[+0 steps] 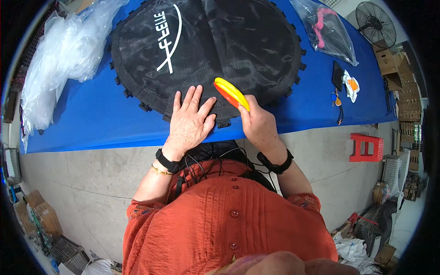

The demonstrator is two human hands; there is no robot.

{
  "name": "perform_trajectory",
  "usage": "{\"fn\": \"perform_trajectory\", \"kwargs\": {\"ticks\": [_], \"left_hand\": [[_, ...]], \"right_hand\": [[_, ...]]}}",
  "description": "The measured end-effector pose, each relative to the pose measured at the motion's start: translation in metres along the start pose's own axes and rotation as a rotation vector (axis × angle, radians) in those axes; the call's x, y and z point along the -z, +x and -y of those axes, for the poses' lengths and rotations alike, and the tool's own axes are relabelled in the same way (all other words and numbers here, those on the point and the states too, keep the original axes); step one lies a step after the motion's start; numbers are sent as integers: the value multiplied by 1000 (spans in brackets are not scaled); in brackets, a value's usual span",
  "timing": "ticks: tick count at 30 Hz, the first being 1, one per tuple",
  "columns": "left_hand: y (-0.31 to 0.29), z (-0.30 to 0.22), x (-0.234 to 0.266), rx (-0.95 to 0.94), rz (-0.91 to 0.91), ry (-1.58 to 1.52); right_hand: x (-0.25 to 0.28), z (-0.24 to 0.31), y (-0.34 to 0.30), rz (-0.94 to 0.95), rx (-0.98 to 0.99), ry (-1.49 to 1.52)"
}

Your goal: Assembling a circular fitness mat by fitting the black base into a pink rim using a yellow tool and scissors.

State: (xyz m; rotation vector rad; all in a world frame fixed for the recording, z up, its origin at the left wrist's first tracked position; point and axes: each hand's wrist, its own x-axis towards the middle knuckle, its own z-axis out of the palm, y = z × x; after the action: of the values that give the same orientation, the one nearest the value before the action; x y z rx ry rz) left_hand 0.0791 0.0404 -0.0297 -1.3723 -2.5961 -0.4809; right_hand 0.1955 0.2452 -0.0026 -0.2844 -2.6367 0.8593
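Note:
My left hand [190, 117] lies flat with fingers spread on the near edge of a large round black mesh mat [247, 50]. The mat has a white printed mark on its left half and short black tabs around its rim. To the right, my right hand [260, 123] is closed around the near end of slim, rounded yellow and red pieces [231, 93]. They look like flat discs seen nearly edge-on and tilt over the mat's near edge. The fingers partly hide them.
The blue-covered table [91, 135] carries clear plastic bags [68, 59] at left, a bag with a pink item [325, 30] at far right, and a dark phone-like object [337, 74] beside keys [337, 98]. A red stool [366, 147] stands on the floor at right.

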Motion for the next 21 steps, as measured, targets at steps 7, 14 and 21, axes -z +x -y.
{"fn": "perform_trajectory", "kwargs": {"ticks": [7, 14, 21], "left_hand": [[1, -1, -1, 2, 5, -16], [-2, 2, 2, 2, 7, -36], [-24, 13, 17, 40, 8, -142]], "right_hand": [[6, 3, -1, 18, -27, 33], [-3, -1, 3, -17, -40, 50], [3, 11, -4, 62, -62, 17]]}}
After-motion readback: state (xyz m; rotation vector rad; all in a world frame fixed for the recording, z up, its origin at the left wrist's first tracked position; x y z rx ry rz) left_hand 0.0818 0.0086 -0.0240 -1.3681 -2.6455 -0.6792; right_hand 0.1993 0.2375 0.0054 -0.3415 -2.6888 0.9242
